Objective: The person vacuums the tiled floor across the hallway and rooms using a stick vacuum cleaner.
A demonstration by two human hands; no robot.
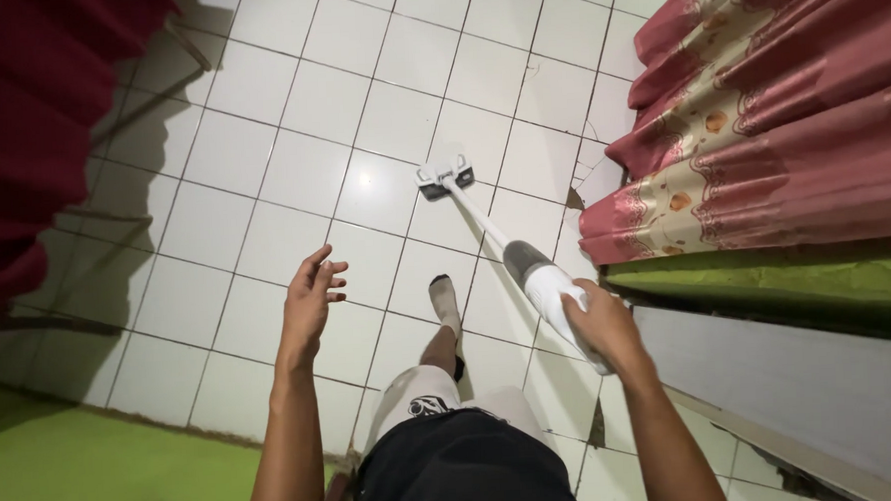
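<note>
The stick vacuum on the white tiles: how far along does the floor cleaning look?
Done: cannot tell; the tiled floor looks equally bright throughout. In hand: the right hand grips the stick vacuum, its head on a mid-floor tile; the left hand hangs open, holding nothing. Left: cracked tiles by the curtain and tiles beside the green mat lie away from the head.

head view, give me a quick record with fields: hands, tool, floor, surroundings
right hand: right hand grips the top of the stick vacuum
left hand: left hand is free, fingers spread in the air over the tiles
tool: white and grey, tilted; vacuum head rests on the floor ahead
floor: white tiles, some cracked near the curtain
foot: one socked foot stepping forward
surroundings: pink patterned curtain at right, green mat at lower left
</note>
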